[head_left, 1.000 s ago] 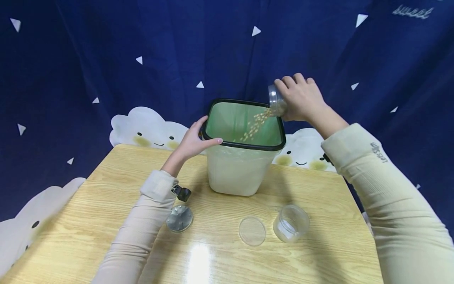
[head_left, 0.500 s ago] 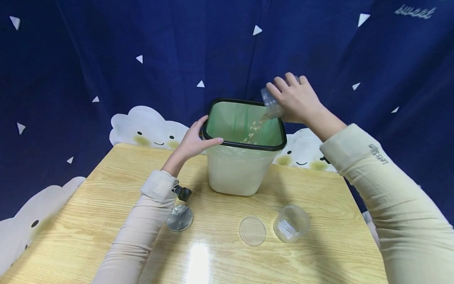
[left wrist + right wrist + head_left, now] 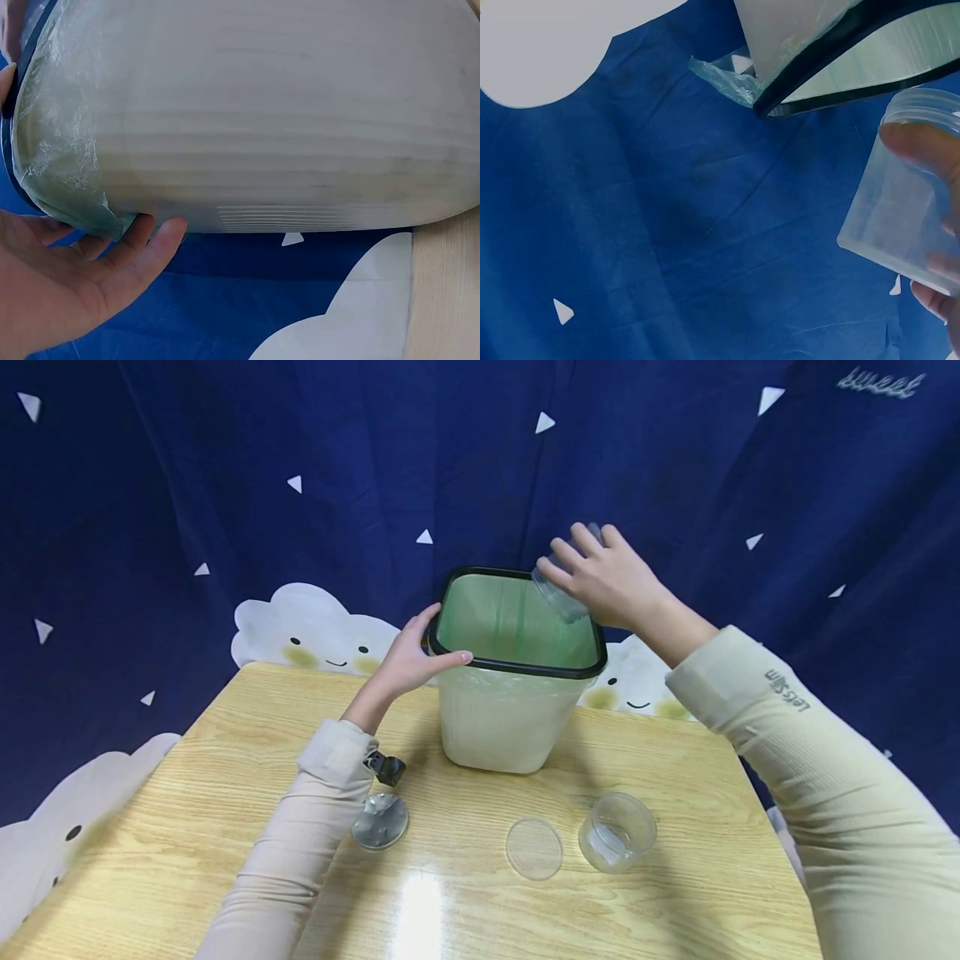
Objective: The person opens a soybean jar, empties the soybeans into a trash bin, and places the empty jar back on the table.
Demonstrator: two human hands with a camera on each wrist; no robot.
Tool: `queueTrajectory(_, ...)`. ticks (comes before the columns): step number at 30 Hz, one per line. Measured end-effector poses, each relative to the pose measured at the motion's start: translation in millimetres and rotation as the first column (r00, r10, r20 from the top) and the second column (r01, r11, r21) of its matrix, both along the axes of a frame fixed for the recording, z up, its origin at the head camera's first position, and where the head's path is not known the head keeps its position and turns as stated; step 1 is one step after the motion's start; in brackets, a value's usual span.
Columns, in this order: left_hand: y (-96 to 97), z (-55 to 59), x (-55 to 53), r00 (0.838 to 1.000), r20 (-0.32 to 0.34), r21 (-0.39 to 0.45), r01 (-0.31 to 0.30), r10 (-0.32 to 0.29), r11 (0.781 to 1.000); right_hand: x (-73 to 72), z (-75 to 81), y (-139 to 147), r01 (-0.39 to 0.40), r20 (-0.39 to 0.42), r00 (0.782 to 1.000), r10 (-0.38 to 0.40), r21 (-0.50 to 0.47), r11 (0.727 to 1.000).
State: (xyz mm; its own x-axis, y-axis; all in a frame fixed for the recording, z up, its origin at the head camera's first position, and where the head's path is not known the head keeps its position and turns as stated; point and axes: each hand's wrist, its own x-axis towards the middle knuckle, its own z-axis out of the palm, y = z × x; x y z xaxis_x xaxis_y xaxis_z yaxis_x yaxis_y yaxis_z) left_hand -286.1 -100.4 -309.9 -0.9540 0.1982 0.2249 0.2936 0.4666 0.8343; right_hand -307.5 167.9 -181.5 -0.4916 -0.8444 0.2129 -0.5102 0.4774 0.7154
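Observation:
A whitish trash bin (image 3: pixel 491 727) with a black rim and a green liner bag stands upright on the table. My left hand (image 3: pixel 408 662) grips its left rim, thumb over the front edge; the left wrist view shows the fingers against the bin's side (image 3: pixel 285 120). Above the bin's right rim, my right hand (image 3: pixel 618 583) holds a clear plastic jar (image 3: pixel 555 597), tipped mouth-down toward the opening. In the right wrist view, fingers wrap the jar (image 3: pixel 892 202), and no grains show inside it. The bin's bottom is hidden from the head view.
On the wooden table (image 3: pixel 262 735) lie a round silver foil disc (image 3: pixel 380 822) by my left sleeve and a clear round lid (image 3: pixel 534 849). A second clear plastic jar (image 3: pixel 617 832) stands right of the lid. A blue curtain (image 3: pixel 360 460) hangs behind.
The right hand has moved left and tilted the jar further over the bin. The stream of small pale yellowish grains pouring from it has stopped. My left hand has stayed put.

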Motion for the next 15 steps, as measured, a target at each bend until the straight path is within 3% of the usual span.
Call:
queueTrajectory(3,0.5,0.3,0.1,1.0,-0.002,-0.002,0.0,0.0,1.0,1.9,1.5,0,0.033,0.034,0.999,-0.032,-0.041,0.999)
queueTrajectory(7,0.9,0.5,0.3,1.0,-0.001,-0.004,-0.001,0.001,1.0,5.5,6.7,2,0.112,0.077,0.992,-0.1,-0.17,0.979)
queueTrajectory(12,0.6,0.4,1.4,1.0,0.0,-0.002,-0.003,0.003,1.0,8.4,12.9,6,0.109,-0.002,0.993,-0.117,-0.342,0.933)
queueTrajectory(15,0.3,-0.2,1.3,1.0,-0.003,0.0,-0.005,0.005,1.0,8.5,12.6,7,0.086,-0.034,0.994,-0.105,-0.362,0.928)
